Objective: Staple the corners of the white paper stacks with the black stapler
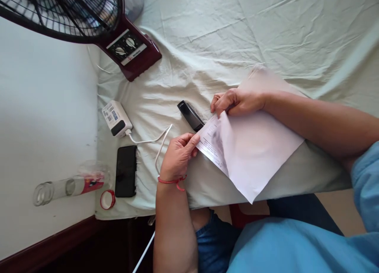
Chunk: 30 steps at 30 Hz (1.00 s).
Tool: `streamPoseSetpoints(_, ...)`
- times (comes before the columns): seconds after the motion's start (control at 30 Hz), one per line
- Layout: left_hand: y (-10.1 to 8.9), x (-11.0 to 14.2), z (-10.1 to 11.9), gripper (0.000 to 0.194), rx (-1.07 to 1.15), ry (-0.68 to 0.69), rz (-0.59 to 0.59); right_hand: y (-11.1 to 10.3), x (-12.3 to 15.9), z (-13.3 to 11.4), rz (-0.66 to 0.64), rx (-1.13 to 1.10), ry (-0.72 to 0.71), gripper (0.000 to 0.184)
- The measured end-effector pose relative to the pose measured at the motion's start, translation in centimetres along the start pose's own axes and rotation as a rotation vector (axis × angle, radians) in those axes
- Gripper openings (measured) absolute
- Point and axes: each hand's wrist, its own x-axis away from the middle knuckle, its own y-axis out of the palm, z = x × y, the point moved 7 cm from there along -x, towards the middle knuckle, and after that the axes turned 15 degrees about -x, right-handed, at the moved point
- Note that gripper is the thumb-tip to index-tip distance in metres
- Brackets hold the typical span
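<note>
My left hand, with a red string bracelet on its wrist, pinches the corner of a printed sheet between thumb and fingers. My right hand is closed at the far edge of the papers, its fingers curled around the edge. The top sheet is folded back with its blank side up, and printed text shows beneath the fold. How many sheets there are I cannot tell. Just beyond my left hand lies a black stapler, its near end close to the paper's edge.
A dark red fan stands at the far left. Along the left side are a white boxy device with a white cable, a black phone, a glass bottle and a red-rimmed cap. A pale green cloth covers the table.
</note>
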Motion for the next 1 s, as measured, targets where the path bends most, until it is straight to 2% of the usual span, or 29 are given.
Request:
streamPoseSetpoints(0.1, 0.2, -0.1, -0.1, 0.056, -0.023, -0.006, -0.052, 0.1, 0.0, 0.3, 0.002, 0.023, 0.03, 0.017)
streamPoseSetpoints(0.2, 0.3, 0.0, -0.3, 0.054, -0.068, -0.01, -0.097, 0.0, 0.1, 0.5, 0.013, -0.012, 0.047, 0.016)
streamPoseSetpoints(0.33, 0.4, 0.2, -0.6, 0.052, -0.113, -0.008, -0.147, -0.3, 0.2, 0.5, 0.031, -0.104, 0.053, 0.031)
streamPoseSetpoints(0.53, 0.0, 0.2, -1.0, 0.047, -0.1, -0.036, -0.112, -1.0, 0.3, 0.3, 0.106, -0.174, 0.07, 0.051)
streamPoseSetpoints(0.83, -0.3, 0.2, -1.1, 0.05, -0.094, -0.035, -0.051, -1.1, 0.4, 0.6, 0.086, -0.162, 0.026, 0.052)
streamPoseSetpoints(1.0, -0.1, 0.1, -0.9, 0.048, -0.098, -0.02, -0.045, -1.0, 0.1, 0.5, 0.088, -0.145, -0.144, 0.049)
